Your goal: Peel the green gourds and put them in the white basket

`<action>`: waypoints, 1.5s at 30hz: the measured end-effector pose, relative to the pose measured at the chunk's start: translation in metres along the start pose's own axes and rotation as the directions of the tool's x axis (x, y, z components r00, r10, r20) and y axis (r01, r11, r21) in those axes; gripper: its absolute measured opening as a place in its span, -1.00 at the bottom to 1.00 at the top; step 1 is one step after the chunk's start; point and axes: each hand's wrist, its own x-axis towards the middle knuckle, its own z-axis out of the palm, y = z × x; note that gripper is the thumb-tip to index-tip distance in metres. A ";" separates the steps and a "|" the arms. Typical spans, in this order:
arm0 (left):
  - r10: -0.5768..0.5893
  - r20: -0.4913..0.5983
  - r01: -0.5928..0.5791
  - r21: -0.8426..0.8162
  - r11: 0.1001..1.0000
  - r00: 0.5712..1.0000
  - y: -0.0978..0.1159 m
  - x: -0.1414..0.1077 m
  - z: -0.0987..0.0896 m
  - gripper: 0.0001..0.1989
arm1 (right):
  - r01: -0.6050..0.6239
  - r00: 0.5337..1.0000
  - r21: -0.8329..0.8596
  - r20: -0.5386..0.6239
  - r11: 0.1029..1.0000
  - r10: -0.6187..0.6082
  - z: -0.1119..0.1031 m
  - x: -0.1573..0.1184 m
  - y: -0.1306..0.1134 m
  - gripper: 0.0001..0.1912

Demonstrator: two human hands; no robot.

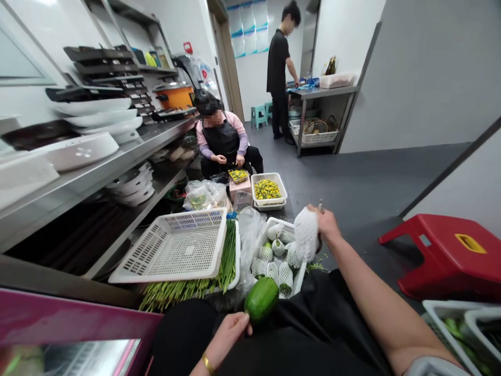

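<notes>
Over the black-clad lap (pixel 313 313), holding a green fruit (pixel 262 299) in the left hand (pixel 230 333).
Gripping a white foam net (pixel 306 236) (hanging down) with the right hand (pixel 327 224), by a basket (pixel 301 281) of netted fruit (pixel 278 247).

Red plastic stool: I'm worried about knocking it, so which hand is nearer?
Right. The right hand, holding a white foam net, is left of the red plastic stool, across some floor; the left hand is farther left, at the green fruit.

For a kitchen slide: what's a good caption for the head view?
Left hand touching green fruit, right hand holding foam sleeve, near basket of sleeved produce.
</notes>
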 end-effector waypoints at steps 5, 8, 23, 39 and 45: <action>-0.078 -0.134 0.039 -0.274 0.961 0.988 0.002 -0.021 -0.008 -0.40 | -0.024 0.984 -0.212 0.168 0.977 0.060 0.052 -0.043 0.069 -0.57; -0.098 -0.188 0.001 -0.455 0.890 0.977 0.021 -0.029 -0.015 -0.46 | 0.002 0.957 -0.272 0.279 0.962 0.077 0.079 -0.068 0.095 -0.52; 0.076 0.225 0.111 -0.710 0.695 0.971 0.077 -0.014 -0.026 -0.63 | -0.260 0.598 0.235 0.801 0.937 -0.035 0.067 -0.089 -0.015 -0.28; 0.149 0.237 0.128 -0.844 0.521 0.960 0.069 0.048 -0.013 -0.46 | -0.105 0.527 0.011 0.848 0.994 0.046 0.075 -0.083 -0.045 -0.59; 0.193 0.478 0.319 -0.787 0.529 0.857 0.087 0.036 -0.027 -0.20 | -0.257 0.359 0.064 0.933 0.964 0.034 0.069 -0.093 -0.029 -0.28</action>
